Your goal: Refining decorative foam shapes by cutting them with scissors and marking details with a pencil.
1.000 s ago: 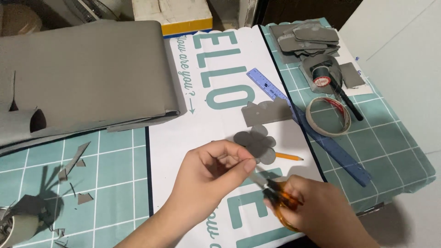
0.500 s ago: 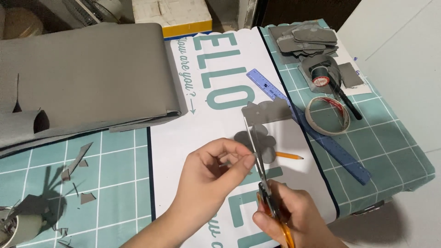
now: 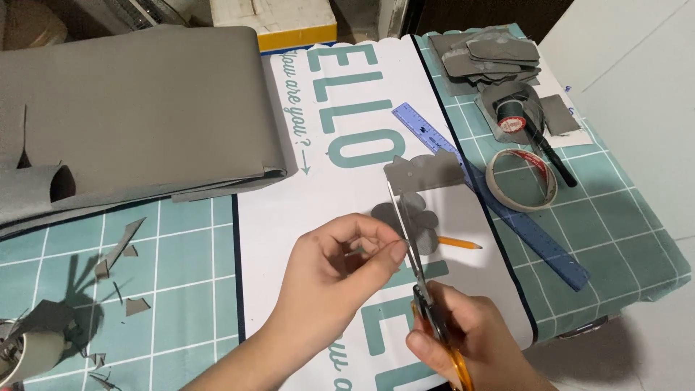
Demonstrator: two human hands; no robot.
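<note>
Scissors swung upright since a second ago, blades pointing to desk's far edge. Right hand grips handles; left hand pinches grey cutout, just ahead of it, mid-desk.

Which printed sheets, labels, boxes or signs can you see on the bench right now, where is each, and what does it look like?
Printed sheet: centre of the table under both hands, white with large teal lettering, scalloped top edge.
Box: top centre behind the sheet, white with a yellow band.
Thread spool label: upper right, small round, red and white.
No screens.
</note>
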